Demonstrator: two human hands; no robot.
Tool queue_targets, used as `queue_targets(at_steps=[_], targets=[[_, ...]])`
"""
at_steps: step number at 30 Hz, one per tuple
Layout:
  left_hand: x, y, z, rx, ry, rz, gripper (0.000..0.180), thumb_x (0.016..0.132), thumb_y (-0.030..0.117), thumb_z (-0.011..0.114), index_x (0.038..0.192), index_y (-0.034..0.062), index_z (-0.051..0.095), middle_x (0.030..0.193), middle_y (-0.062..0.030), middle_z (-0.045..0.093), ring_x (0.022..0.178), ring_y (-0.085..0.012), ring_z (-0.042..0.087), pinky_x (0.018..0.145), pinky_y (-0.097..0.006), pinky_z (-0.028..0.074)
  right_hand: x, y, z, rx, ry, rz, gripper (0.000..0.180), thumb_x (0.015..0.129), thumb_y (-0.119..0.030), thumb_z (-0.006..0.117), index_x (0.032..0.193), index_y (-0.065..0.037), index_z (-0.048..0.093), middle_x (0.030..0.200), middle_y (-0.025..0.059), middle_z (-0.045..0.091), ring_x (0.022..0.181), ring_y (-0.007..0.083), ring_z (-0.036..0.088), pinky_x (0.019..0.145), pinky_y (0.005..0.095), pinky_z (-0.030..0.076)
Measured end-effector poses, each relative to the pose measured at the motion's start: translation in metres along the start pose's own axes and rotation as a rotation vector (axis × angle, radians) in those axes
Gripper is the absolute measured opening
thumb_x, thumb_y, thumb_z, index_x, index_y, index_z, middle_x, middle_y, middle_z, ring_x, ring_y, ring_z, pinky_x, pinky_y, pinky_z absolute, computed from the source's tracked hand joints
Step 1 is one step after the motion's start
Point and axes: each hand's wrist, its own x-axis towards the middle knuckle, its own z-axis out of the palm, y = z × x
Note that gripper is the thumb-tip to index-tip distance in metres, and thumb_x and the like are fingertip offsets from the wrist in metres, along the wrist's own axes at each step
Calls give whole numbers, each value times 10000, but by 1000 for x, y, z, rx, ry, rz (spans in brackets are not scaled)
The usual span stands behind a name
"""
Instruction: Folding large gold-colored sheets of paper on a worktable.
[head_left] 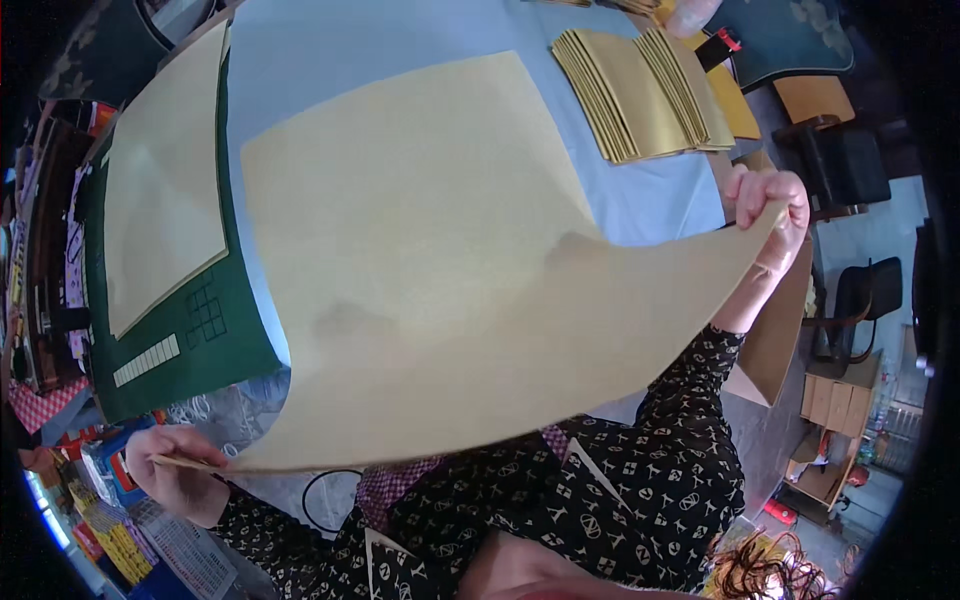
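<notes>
Two hands: both grip one large tan sheet (430, 260), one at each near corner, in the single head view.
Left hand (175, 470): low at the picture's left, fingers curled shut over the sheet's near-left corner, thumb side on top of the edge.
Right hand (770, 215): raised at the right, fingers pinched closed on the sheet's near-right corner, which rises to a point there.
Sheet position: lifted off the blue table top (330, 60) along its near edge and bowed between the two hands; its far edge runs out over the table, and whether that edge touches the surface cannot be told.
Sheet surface: plain tan, with two faint darker patches showing near its middle.
Sleeves: dark fabric with a pale repeating pattern (660, 480) covers both forearms and fills the lower middle of the view.
Green mat (215, 340): lies on the table to the left of the lifted sheet, with pale grid marks near its near end.
Second tan sheet (160, 190): lies flat on the green mat, well apart from the hands.
Gold stack (640, 95): a fanned pile of folded gold-coloured sheets rests on the far right of the table, beyond the right hand.
Cardboard piece (775, 340): brown, just right of the right forearm, off the table edge.
Chair (865, 295): dark, stands on the floor at the far right.
</notes>
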Motion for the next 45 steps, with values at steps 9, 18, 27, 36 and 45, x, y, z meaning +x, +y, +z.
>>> queue_targets(at_steps=[9,18,27,36,45], targets=[[105,-66,-22,43,90,-327,228,936,134,542,1082,-41,555,949,-42,577,814,-109,554,727,-221,433,69,72,-6,43,135,365,194,853,-122,655,994,8,630,890,31,646,757,107,591,699,247,471],[212,-178,6,266,24,-602,251,925,217,561,1053,6,605,765,23,576,575,-43,504,479,-180,381,139,238,9,-274,80,723,178,869,-161,645,991,-31,641,845,-24,619,711,58,541,649,203,431],[245,-248,14,206,-11,-726,258,914,263,589,1041,40,613,755,43,591,576,-36,529,473,-190,419,138,321,15,-411,-13,853,141,873,-191,641,952,-78,669,785,-54,615,654,25,523,569,180,412],[251,-271,14,335,3,-753,211,917,224,575,933,20,627,651,39,546,522,-33,456,448,-195,337,131,337,17,-443,-37,945,151,865,-201,645,946,-76,670,775,-52,616,650,34,525,559,184,404],[249,-261,6,359,-53,-763,201,909,218,582,882,25,630,632,45,527,526,-31,452,465,-192,352,124,326,32,-432,5,924,162,849,-189,654,941,-58,677,753,-43,615,622,27,508,542,180,387]])
